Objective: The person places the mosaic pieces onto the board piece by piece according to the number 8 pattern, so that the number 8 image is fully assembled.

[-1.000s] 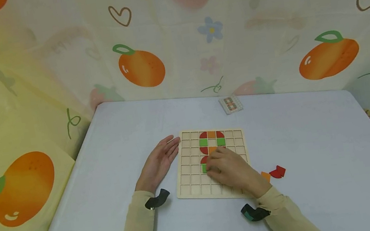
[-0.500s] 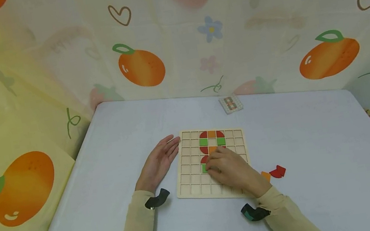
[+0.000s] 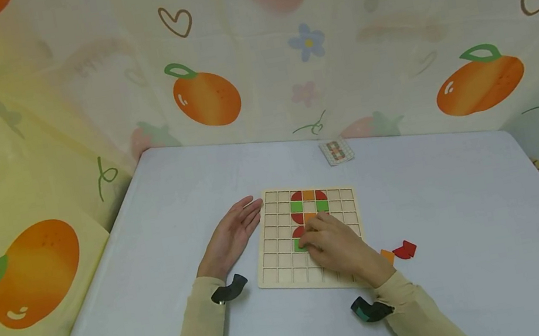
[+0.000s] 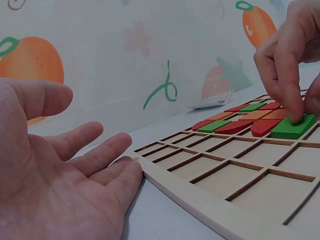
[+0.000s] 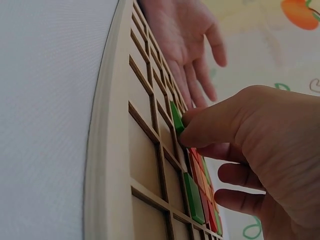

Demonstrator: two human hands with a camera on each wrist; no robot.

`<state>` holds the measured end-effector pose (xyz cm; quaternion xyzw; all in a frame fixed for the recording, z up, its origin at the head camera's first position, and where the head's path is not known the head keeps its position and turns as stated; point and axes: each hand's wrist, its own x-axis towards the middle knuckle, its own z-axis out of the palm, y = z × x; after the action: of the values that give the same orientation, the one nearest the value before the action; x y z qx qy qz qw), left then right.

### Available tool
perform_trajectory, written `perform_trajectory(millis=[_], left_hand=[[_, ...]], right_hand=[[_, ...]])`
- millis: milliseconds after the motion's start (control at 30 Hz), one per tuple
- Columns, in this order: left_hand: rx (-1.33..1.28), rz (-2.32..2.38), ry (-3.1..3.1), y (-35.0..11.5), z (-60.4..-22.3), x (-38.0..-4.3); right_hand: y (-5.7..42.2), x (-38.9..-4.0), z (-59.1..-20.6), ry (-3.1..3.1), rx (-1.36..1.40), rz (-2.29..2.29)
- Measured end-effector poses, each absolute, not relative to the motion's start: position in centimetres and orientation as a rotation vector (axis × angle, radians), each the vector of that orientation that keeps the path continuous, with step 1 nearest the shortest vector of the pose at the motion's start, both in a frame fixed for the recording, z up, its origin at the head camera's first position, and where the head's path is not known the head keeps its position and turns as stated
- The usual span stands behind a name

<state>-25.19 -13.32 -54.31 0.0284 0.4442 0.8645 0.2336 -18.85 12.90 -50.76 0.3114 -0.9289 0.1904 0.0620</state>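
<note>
A wooden grid board (image 3: 278, 245) lies on the table, partly filled with red, orange and green tiles. My right hand (image 3: 336, 246) is over its middle, with the fingers bent. In the left wrist view its index fingertip rests on top of a square green tile (image 4: 287, 131), the thumb close to the tile's far side. The right wrist view shows thumb and index finger together at this green tile (image 5: 176, 119). My left hand (image 3: 231, 235) lies at the board's left edge, palm turned inward, fingers loosely extended and holding nothing. The right hand hides some tiles.
Loose red tiles (image 3: 404, 250) and an orange tile (image 3: 387, 256) lie right of the board. A small stack of patterned cards (image 3: 336, 152) sits near the table's back edge. Behind the white table (image 3: 468, 206) hangs a printed curtain (image 3: 252, 64).
My right hand has shifted very slightly at the green tile, its fingers uncovering a little more of it. The left hand, board and loose tiles stay where they were.
</note>
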Motion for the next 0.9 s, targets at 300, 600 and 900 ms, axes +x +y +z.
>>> perform_trajectory(millis=[300, 600, 900], left_hand=[[0.063, 2.374, 1.212, -13.34, -54.20, -25.23], [0.063, 2.377, 1.200, -13.32, -54.23, -25.15], [0.054, 2.378, 1.203, -13.38, -54.25, -25.18]], right_hand=[[12.77, -18.87, -51.04, -2.806, 0.928, 0.571], [12.70, -18.87, -51.12, -2.799, 0.910, 0.577], [12.71, -18.94, -51.07, -2.857, 0.871, 0.567]])
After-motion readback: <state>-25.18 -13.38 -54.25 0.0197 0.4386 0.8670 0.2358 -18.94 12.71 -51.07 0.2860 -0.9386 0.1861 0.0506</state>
